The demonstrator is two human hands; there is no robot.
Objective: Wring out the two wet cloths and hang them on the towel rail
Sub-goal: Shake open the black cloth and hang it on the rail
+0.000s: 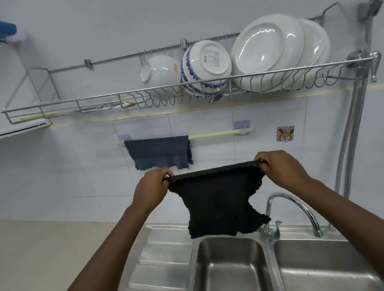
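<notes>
You stand at a white-tiled kitchen wall above a steel double sink (228,263), with a wire dish rack (121,97) of bowls and plates mounted high and a pale towel rail (219,134) on the tiles beneath it. One blue-grey cloth (158,152) already hangs folded over the rail's left part, leaving the right part bare.

Your left hand (151,188) and right hand (281,168) hold the black cloth (216,202) up over the left basin, below and in front of the rail. The fingers (168,173) of each hand are curled and pinching a top corner, so the upper edge is pulled taut between them while the rest hangs loose and rumpled. No dripping can be made out.

By the look of it, wringing is over and you are on the hanging step for the second cloth. The next move calls for lifting it up and towards the wall, carrying the taut edge over the bare stretch of rail just right of the blue-grey cloth, then letting it drape on both sides so it balances. Keep the edge stretched so it does not bunch, and watch the tap (294,206) below your right wrist.
</notes>
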